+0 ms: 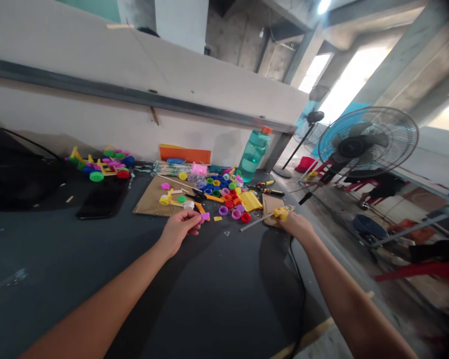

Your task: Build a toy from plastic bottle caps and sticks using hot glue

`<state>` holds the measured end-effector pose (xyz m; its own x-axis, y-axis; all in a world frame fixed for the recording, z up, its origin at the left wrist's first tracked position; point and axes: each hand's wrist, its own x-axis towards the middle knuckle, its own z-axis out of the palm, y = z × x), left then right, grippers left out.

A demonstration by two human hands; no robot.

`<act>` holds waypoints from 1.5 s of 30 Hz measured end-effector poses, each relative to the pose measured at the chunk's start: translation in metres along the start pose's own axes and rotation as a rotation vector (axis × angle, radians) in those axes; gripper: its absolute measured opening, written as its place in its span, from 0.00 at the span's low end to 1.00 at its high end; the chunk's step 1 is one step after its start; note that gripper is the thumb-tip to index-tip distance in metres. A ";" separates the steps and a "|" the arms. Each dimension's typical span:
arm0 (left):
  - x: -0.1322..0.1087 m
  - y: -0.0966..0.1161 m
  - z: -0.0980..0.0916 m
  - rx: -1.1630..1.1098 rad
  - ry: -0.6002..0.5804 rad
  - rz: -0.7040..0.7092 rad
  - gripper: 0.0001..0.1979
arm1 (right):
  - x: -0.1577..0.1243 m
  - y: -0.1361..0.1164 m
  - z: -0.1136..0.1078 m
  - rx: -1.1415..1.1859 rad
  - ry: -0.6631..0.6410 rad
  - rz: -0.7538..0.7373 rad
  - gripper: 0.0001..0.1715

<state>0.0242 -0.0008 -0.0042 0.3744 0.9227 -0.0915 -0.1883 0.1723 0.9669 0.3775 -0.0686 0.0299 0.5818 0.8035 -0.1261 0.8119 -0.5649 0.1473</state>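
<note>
Thumb and fingertips of left hand (pixel 181 229) pinching a small magenta piece (pixel 205 217) over the desk (pixel 209 299), towards its far edge. Right hand (pixel 298 224) gripping a yellow glue gun (pixel 281 213) near the right edge, grip partly hidden, grey stick (pixel 254 222) jutting towards the left edge, cardboard piece (pixel 271 202) below. Farther back, between both hands, clustered bottle caps (pixel 246 217), red, purple and blue. Teal bottle (pixel 250 158) standing near the far right corner. Black smartphone (pixel 103 202) lying flat, left of a cardboard sheet (pixel 147 201).
</note>
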 end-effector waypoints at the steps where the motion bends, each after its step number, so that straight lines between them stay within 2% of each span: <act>1: 0.000 0.000 0.000 0.018 -0.003 0.001 0.11 | -0.002 -0.004 0.000 0.003 0.006 0.012 0.21; 5: 0.001 -0.001 0.001 0.126 0.007 0.002 0.12 | -0.011 -0.021 0.003 0.034 0.038 0.015 0.23; 9: 0.002 -0.002 0.005 0.256 0.031 0.028 0.14 | -0.018 -0.030 0.009 0.114 0.168 -0.039 0.22; 13: 0.009 0.001 0.027 0.408 0.028 0.026 0.14 | -0.016 -0.024 0.009 0.200 0.171 -0.051 0.22; 16: 0.024 0.004 0.066 0.407 -0.025 0.033 0.15 | -0.013 -0.016 0.008 0.265 0.132 -0.075 0.21; 21: 0.059 0.000 0.159 0.455 -0.199 0.166 0.13 | -0.012 -0.003 0.007 0.346 0.134 -0.122 0.23; 23: 0.071 -0.005 0.190 0.398 -0.238 0.161 0.13 | -0.012 0.003 0.007 0.379 0.104 -0.113 0.23; 25: 0.079 -0.011 0.211 0.350 -0.262 0.110 0.14 | -0.011 0.009 0.005 0.405 0.057 -0.086 0.25; 28: 0.085 -0.022 0.224 0.338 -0.252 0.026 0.15 | -0.011 0.016 0.002 0.428 0.012 -0.084 0.24; 31: 0.088 -0.028 0.227 0.329 -0.233 0.014 0.16 | -0.011 0.018 0.000 0.440 0.010 -0.097 0.23; 34: 0.083 -0.025 0.224 0.310 -0.212 0.041 0.15 | -0.011 0.015 0.000 0.456 0.011 -0.082 0.23; 37: 0.068 -0.014 0.208 0.355 -0.173 0.104 0.15 | -0.010 0.014 0.003 0.456 0.013 -0.068 0.24; 39: 0.052 -0.006 0.184 0.397 -0.113 0.156 0.15 | -0.010 0.014 0.004 0.447 0.024 -0.064 0.23; 41: 0.036 -0.001 0.151 0.426 -0.024 0.208 0.15 | -0.011 0.015 0.004 0.427 0.088 -0.062 0.23; 43: 0.022 0.000 0.113 0.516 0.089 0.196 0.15 | -0.017 0.011 0.001 0.410 0.233 -0.068 0.26; 45: 0.011 -0.002 0.079 0.542 0.178 0.203 0.15 | -0.029 0.000 -0.003 0.438 0.401 -0.149 0.27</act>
<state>0.1003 -0.0185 0.0121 0.2130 0.9704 0.1139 0.2667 -0.1699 0.9487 0.3602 -0.0913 0.0361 0.4663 0.8401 0.2770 0.8767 -0.3972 -0.2712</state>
